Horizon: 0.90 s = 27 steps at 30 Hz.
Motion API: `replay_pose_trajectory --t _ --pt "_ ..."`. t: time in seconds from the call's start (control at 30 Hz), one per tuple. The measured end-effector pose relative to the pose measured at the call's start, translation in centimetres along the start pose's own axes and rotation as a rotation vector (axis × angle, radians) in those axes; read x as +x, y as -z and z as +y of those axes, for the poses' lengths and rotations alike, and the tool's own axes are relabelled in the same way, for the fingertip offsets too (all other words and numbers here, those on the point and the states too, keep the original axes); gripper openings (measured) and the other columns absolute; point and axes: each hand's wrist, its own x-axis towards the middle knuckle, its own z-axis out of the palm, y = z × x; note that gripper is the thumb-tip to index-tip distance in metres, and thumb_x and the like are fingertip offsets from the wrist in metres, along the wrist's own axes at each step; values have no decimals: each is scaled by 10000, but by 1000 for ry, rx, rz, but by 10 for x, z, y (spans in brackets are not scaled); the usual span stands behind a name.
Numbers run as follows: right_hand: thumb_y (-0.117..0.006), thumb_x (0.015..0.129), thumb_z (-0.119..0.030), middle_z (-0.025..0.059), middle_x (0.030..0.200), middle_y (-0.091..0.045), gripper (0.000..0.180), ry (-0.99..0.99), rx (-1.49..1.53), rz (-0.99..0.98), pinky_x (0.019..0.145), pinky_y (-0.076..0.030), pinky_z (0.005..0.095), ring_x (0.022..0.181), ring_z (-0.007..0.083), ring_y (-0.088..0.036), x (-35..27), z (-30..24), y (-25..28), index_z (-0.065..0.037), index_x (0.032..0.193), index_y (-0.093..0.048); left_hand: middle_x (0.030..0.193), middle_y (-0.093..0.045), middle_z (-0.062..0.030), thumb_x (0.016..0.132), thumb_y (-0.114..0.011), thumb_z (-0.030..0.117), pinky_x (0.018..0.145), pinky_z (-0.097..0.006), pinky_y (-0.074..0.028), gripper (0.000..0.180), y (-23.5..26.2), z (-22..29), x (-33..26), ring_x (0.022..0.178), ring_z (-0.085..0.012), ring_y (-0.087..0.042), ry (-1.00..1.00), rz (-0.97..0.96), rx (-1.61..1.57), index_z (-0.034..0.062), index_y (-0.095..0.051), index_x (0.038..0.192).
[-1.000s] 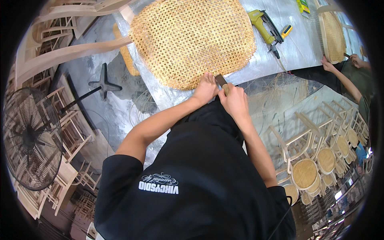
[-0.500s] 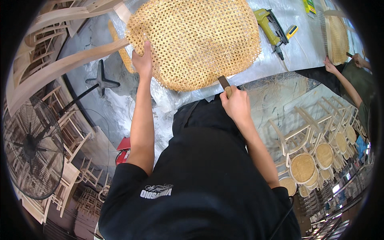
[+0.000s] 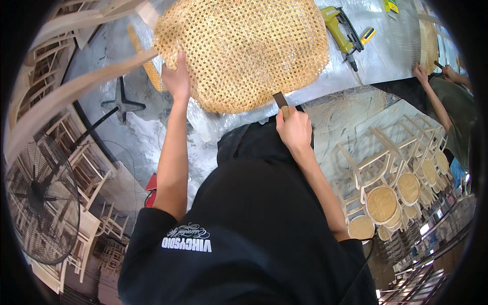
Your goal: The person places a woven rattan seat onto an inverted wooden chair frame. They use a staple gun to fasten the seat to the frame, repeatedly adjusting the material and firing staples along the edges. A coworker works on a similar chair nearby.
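Worktop [image 3: 391,53] ahead; panel [image 3: 244,51] on it. Left grip [image 3: 176,81] at panel's left edge; right grip [image 3: 294,126] on tool [image 3: 279,100], tool's tip at panel's near edge. Nailer [image 3: 344,36] right of panel, on worktop; cutter [image 3: 368,35] just right of nailer. Co-worker [image 3: 456,119] far right. Fan [image 3: 38,193] far left, its base [image 3: 123,105] between fan and worktop. Chairs [image 3: 382,203] to right, nearer than worktop.

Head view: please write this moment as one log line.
left hand: touches woven panel; right hand: holds flat tool; nail gun: on table
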Motion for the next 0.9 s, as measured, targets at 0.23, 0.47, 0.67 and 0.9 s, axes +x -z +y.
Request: replay_pose_trajectory --t 0.23,0.47,0.67,0.9 --pt "-652 934 -251 286 789 -681 260 91 236 80 696 -559 532 782 470 -682 -23 11 6 6 903 -673 1160 -709 -220 901 -757 409 955 -406 -501 586 -3 8 -3 1078 -316 -684 -13 8 -83 -76 -633 1204" --pt "-648 932 -257 298 800 -685 283 91 289 82 693 -555 543 783 490 -677 -28 11 -7 24 928 -683 1165 -702 -233 889 -753 462 964 -415 -498 627 -4 12 -3 1077 -353 -681 81 -3 -32 -71 -632 1196" --pt "-639 937 -267 304 806 -687 304 43 212 68 711 -562 545 788 491 -682 -27 2 -8 32 931 -691 1202 -702 -181 913 -746 435 949 -395 -496 601 -3 12 -3 1083 -283 -673 76 10 -21 -42 -630 1260" --pt "-643 930 -281 307 815 -689 319 -56 123 2 744 -571 546 797 497 -684 -17 -14 2 32 930 -700 1187 -694 -233 887 -758 462 981 -419 -482 656 -1 16 -8 1110 -342 -663 108 -5 -40 -71 -612 1240"
